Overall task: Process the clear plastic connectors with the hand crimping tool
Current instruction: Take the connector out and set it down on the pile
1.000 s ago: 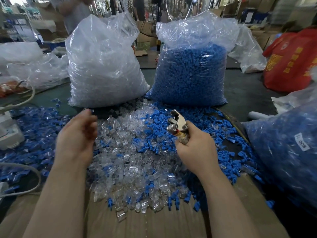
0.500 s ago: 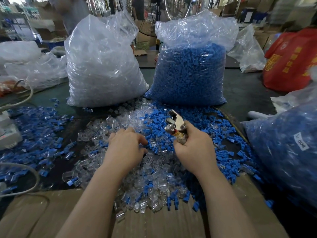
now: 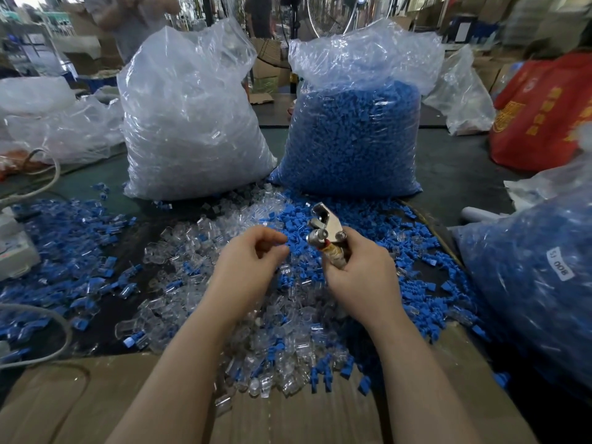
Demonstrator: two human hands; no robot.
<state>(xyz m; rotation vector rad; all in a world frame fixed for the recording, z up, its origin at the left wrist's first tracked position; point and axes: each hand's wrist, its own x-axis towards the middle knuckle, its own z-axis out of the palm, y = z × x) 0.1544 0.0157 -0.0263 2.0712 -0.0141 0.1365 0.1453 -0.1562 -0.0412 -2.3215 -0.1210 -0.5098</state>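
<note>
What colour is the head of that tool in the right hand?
Shiny silver metal; the crimping tool shows best in the head view.

Two full bags stand side by side at the back — the bag of clear connectors (image 3: pixel 189 123) left, the bag of caps (image 3: pixel 352 129) right. Before them a loose heap of connectors (image 3: pixel 198 251) spreads over the table (image 3: pixel 448 174), onto the cardboard sheet (image 3: pixel 288 421) nearest — a third bag (image 3: pixel 538 283) at far right.

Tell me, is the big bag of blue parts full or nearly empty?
Full: blue parts fill the bag of blue parts nearly to its open top.
</note>
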